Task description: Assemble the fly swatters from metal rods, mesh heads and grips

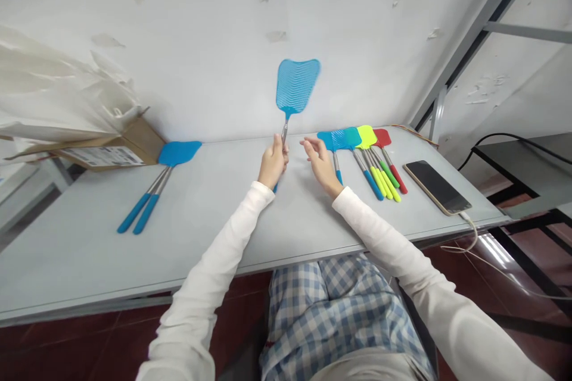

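Upright above the middle of the table, a blue fly swatter (297,86) with a metal shaft is held in my left hand (273,164), fingers wrapped round its handle. My right hand (322,164) is to the right of it, fingers apart and nothing in them. Just beyond that hand lies a row of fly swatters: blue ones (369,181), several with yellow-green handles (388,186), one with a green handle (391,174) and a red one (397,178). On the left, two more blue fly swatters (179,153) lie with their heads overlapping.
An open cardboard box (134,143) with white plastic wrapping (53,80) stands at the left back. At the right end a phone (438,186) lies plugged into a white cable (471,232). The grey table (214,190) meets a white wall. A metal frame (473,41) rises at right.
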